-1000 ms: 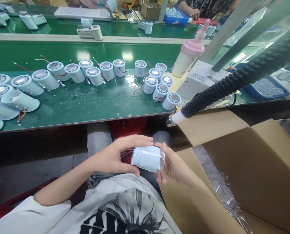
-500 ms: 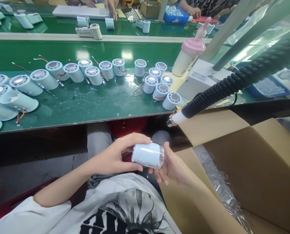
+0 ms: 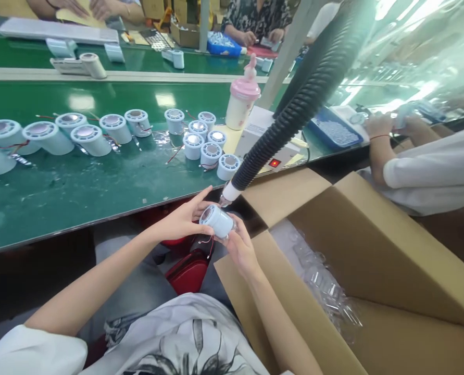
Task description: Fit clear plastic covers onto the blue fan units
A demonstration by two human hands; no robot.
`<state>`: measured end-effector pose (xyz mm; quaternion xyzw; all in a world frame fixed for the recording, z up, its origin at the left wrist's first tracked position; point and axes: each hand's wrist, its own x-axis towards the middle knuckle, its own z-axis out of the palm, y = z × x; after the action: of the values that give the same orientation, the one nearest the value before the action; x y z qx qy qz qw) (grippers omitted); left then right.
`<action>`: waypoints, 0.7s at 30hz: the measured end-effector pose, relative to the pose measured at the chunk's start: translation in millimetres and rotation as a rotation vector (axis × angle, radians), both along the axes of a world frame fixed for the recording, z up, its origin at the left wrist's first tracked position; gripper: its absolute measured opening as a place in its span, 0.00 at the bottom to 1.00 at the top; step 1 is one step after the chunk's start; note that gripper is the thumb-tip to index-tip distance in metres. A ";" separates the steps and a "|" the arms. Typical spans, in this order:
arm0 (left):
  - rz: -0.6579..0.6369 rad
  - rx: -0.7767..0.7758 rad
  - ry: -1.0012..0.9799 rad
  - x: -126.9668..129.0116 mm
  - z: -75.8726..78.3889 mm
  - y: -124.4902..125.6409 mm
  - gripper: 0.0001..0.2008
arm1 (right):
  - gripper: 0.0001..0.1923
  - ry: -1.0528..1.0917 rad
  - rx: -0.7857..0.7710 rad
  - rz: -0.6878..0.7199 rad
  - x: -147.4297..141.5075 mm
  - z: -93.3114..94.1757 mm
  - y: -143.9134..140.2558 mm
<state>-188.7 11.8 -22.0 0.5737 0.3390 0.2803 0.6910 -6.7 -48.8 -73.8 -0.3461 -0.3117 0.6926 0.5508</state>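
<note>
Both my hands hold one pale blue cylindrical part (image 3: pixel 218 221) with a silvery end face and thin red wires hanging below it. My left hand (image 3: pixel 180 221) grips it from the left, fingers over the top. My right hand (image 3: pixel 237 246) cups it from below and right. The part sits just under the white nozzle tip (image 3: pixel 227 194) of a black ribbed hose (image 3: pixel 294 107), close to the table's front edge.
Several matching pale blue parts (image 3: pixel 91 139) lie in rows on the green table (image 3: pixel 79 187). A pink-capped bottle (image 3: pixel 242 104) and a white box with a red switch (image 3: pixel 274 162) stand behind the hose. An open cardboard box (image 3: pixel 372 250) with clear plastic pieces is at my right. A co-worker's arm (image 3: pixel 423 172) is further right.
My hands lifted the part from my lap up toward the hose nozzle and turned its silvery end upward. The view swung right, bringing the co-worker into sight.
</note>
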 end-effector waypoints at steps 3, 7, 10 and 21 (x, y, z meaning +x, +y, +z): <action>-0.010 -0.016 -0.018 1.9 -4.6 9.2 0.57 | 0.22 0.018 0.008 -0.010 0.6 -3.9 8.0; 0.000 -0.022 -0.009 -5.8 -3.4 7.8 0.59 | 0.23 0.037 0.019 0.034 0.8 -2.6 14.3; 0.035 -0.019 0.010 -10.4 0.7 5.9 0.59 | 0.24 0.046 0.022 0.066 -1.5 -3.2 17.4; -0.115 0.077 0.062 -23.6 14.1 -7.4 0.34 | 0.21 -0.008 0.007 0.139 -5.2 11.0 3.1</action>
<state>-212.3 4.4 -7.9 0.6268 0.3159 0.2350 0.6724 -11.9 -45.7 -62.8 -0.3246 -0.3395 0.7266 0.5014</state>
